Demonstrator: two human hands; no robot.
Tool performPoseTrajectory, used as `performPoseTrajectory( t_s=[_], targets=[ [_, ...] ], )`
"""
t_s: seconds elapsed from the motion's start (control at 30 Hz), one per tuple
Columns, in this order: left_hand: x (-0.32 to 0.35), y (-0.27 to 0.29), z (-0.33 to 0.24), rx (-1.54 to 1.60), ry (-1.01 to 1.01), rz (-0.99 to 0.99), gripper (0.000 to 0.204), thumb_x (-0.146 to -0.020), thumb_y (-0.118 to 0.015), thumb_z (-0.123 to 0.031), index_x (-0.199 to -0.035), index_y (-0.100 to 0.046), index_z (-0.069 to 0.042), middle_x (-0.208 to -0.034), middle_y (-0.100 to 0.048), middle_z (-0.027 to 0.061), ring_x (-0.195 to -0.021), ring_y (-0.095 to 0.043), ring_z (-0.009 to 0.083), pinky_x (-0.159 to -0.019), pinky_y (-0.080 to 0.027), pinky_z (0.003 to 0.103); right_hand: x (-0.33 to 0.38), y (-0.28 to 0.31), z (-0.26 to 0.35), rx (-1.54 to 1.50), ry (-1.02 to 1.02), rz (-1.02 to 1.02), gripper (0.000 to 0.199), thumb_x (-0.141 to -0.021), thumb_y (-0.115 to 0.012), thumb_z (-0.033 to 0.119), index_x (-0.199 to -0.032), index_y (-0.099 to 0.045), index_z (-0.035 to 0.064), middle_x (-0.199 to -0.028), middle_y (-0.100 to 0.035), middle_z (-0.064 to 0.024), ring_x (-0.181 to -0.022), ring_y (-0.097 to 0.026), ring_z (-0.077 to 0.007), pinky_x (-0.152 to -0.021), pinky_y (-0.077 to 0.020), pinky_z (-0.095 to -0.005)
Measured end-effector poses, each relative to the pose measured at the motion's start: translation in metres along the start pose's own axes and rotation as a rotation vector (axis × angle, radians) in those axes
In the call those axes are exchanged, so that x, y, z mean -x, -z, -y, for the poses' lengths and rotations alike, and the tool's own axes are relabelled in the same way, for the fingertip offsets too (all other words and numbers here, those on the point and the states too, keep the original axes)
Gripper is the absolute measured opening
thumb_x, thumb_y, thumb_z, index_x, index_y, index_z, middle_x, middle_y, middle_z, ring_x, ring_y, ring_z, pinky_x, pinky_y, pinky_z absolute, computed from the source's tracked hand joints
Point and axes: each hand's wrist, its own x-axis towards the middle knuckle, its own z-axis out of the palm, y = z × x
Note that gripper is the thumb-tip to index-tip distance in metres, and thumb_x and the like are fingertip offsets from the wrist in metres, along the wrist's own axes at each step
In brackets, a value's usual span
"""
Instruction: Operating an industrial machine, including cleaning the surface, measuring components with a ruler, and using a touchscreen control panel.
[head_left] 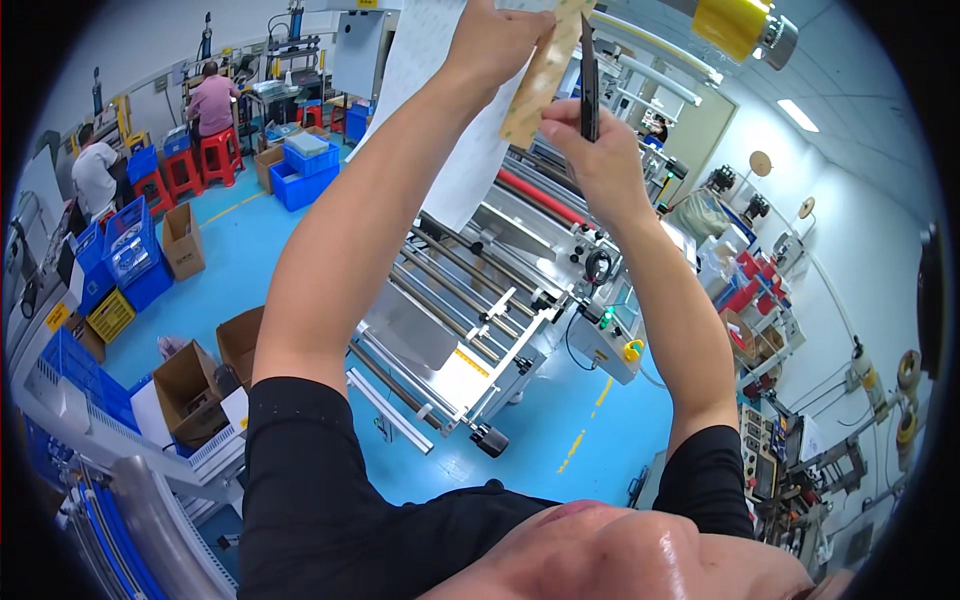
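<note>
Both arms are raised in front of me at the top of the head view. My left hand (pixel 492 42) is closed at the edge of a tan strip (pixel 538 85) with small green marks, its fingertips pinching it. Behind that hand and forearm hangs a long white sheet (pixel 468 170) with faint marks; the tan strip lies along its right side. My right hand (pixel 603 160) grips a slim black utility knife (pixel 590 85), held upright with its pointed tip up, just right of the strip. Whether the tip touches the strip I cannot tell.
Below the hands stands a roller machine (pixel 470 310) with metal bars and a red roller (pixel 540 195). A yellow roll (pixel 728 28) hangs at upper right. Blue crates (pixel 303 180) and cardboard boxes (pixel 190 395) stand left. Two people sit at benches far left.
</note>
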Motion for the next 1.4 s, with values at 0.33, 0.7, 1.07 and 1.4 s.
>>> performPoseTrajectory(
  t_s=[0.33, 0.7, 1.07, 1.4],
  targets=[
    [-0.002, 0.001, 0.035, 0.251, -0.336, 0.07, 0.075, -0.08, -0.065, -0.005, -0.141, -0.023, 0.006, -0.074, -0.063, 0.0063, -0.058, -0.057, 0.0096, -0.052, -0.045, 0.023, 0.045, 0.031, 0.024, 0.178, -0.005, -0.056, 0.027, -0.096, -0.056, 0.025, -0.111, -0.06, 0.0025, -0.11, -0.063, -0.0071, -0.063, -0.056, -0.0085, -0.055, -0.0474, -0.0252],
    [0.005, -0.007, 0.003, 0.005, -0.073, -0.066, 0.06, -0.081, -0.064, -0.006, -0.132, -0.035, 0.006, -0.074, -0.062, 0.005, -0.061, -0.057, 0.0103, -0.055, -0.046, 0.024, -0.053, 0.059, 0.098, 1.448, 0.631, 0.045, 0.024, -0.096, -0.051, 0.026, -0.099, -0.06, 0.0039, -0.08, -0.066, -0.0188, -0.077, -0.065, -0.0369, -0.067, -0.0497, -0.0457],
    [0.005, -0.017, -0.009, -0.076, -0.078, -0.182, 0.053, -0.079, -0.064, -0.008, -0.124, -0.04, 0.005, -0.074, -0.064, 0.0071, -0.062, -0.059, 0.0111, -0.056, -0.046, 0.024, -0.039, 0.025, 0.149, 1.651, 0.269, 0.176, 0.018, -0.079, -0.054, 0.006, -0.081, -0.071, -0.0016, -0.08, -0.067, -0.0232, -0.078, -0.068, -0.0362, -0.07, -0.0541, -0.0446],
    [0.013, -0.023, -0.005, -0.006, -0.2, -0.266, 0.042, -0.082, -0.061, -0.003, -0.118, -0.041, 0.001, -0.077, -0.062, 0.0078, -0.062, -0.057, 0.0106, -0.054, -0.045, 0.025, -0.046, 0.013, 0.151, 1.655, 0.237, 0.197, 0.019, -0.079, -0.055, 0.007, -0.081, -0.071, -0.0016, -0.083, -0.068, -0.0226, -0.08, -0.069, -0.0358, -0.073, -0.0549, -0.0438]
  ],
)
